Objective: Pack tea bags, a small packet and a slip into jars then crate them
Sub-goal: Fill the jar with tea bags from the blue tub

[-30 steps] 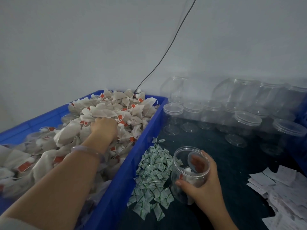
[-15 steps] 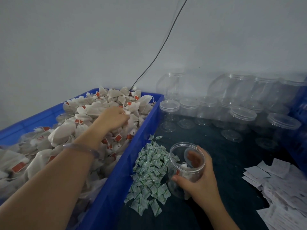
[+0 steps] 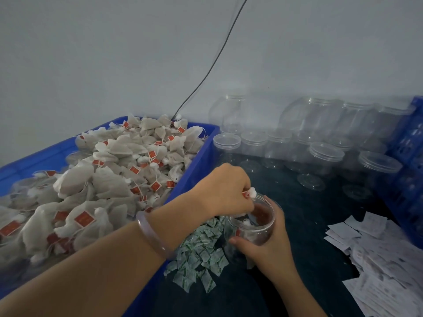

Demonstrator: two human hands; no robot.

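Note:
My right hand point(image 3: 266, 245) grips a clear open jar point(image 3: 254, 227), tilted on the dark table. My left hand point(image 3: 225, 189) is over the jar's mouth, its fingers curled round tea bags point(image 3: 251, 193); a white bit and a red tag stick out by the rim. A few tea bags lie inside the jar. The blue bin point(image 3: 196, 163) at the left is heaped with tea bags point(image 3: 109, 179) with red tags. Small green-and-white packets point(image 3: 196, 255) lie in a pile beside the jar. White paper slips point(image 3: 375, 255) are scattered at the right.
Several empty clear jars point(image 3: 325, 161) with lids stand at the back against the grey wall, some stacked. A blue crate point(image 3: 409, 152) stands at the right edge. A black cable point(image 3: 212, 65) runs down the wall to the bin's far corner.
My left hand has left the tea bag heap and moved right with tea bags to the mouth of the jar. My right hand keeps holding the jar.

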